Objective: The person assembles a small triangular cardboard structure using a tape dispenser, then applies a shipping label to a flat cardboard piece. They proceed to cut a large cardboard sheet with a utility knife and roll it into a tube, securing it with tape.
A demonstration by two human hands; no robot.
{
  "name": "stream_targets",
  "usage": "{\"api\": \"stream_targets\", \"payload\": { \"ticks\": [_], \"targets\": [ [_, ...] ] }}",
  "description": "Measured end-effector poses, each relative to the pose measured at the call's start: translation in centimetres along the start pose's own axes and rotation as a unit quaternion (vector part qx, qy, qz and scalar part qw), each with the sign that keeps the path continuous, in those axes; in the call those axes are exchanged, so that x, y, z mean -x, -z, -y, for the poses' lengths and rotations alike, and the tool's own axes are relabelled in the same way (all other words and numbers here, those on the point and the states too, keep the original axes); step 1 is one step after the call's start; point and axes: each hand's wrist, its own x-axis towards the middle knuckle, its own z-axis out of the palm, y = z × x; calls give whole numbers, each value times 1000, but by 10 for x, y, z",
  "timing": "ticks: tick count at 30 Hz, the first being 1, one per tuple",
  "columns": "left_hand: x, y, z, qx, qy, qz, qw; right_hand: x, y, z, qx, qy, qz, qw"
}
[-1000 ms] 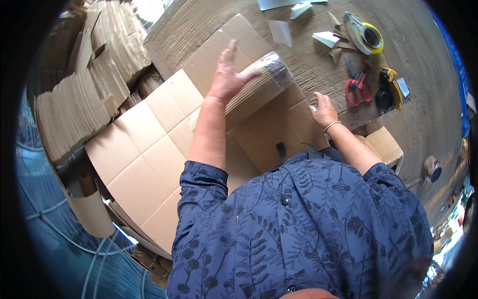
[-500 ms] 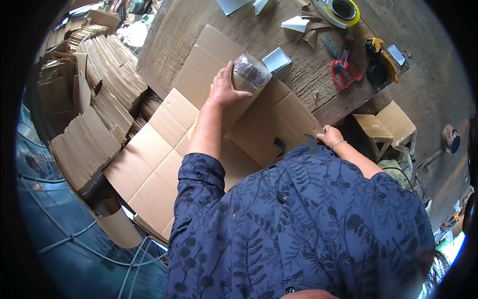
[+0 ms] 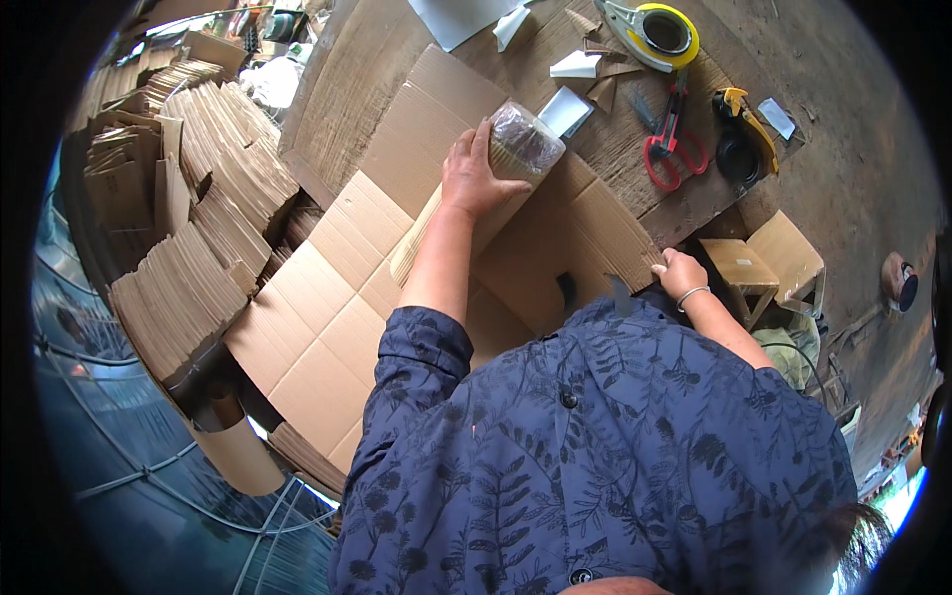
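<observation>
A large flat sheet of creased brown cardboard (image 3: 317, 288) lies across the near side of the wooden table. On it rests a long bundle (image 3: 526, 139), its far end covered in clear plastic film and its ribbed side tan. My left hand (image 3: 476, 178) grips the bundle from above, the thumb reaching across to the right; the palm hides part of it. At the sheet's right corner, my right hand (image 3: 684, 273) pinches the cardboard edge between thumb and fingers. A small dark strip (image 3: 566, 290) shows against the cardboard in front of my shirt.
Red-handled scissors (image 3: 674, 144), a yellow tape dispenser (image 3: 654, 35) and a black-and-yellow dispenser (image 3: 746, 137) lie at the far right. White paper scraps (image 3: 575, 65) are beyond the bundle. Stacked cardboard (image 3: 178, 297) stands left; an open carton (image 3: 759, 260) sits right.
The cardboard sheet, the bundle and both hands have shifted a little to the right relative to the table. Both grips look the same. The view itself has moved slightly.
</observation>
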Motion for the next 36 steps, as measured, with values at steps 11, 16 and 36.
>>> {"api": "stream_targets", "payload": {
  "ticks": [11,16,36],
  "targets": [
    [-6,-7,23,13,-45,-20,999,-157,-10,113,-368,187,1,911],
    [-2,-11,27,11,-40,-21,999,-163,55,157,-507,146,-93,844],
    [-6,4,12,40,-26,46,998,-144,-11,155,-612,229,140,744]
  ]
}}
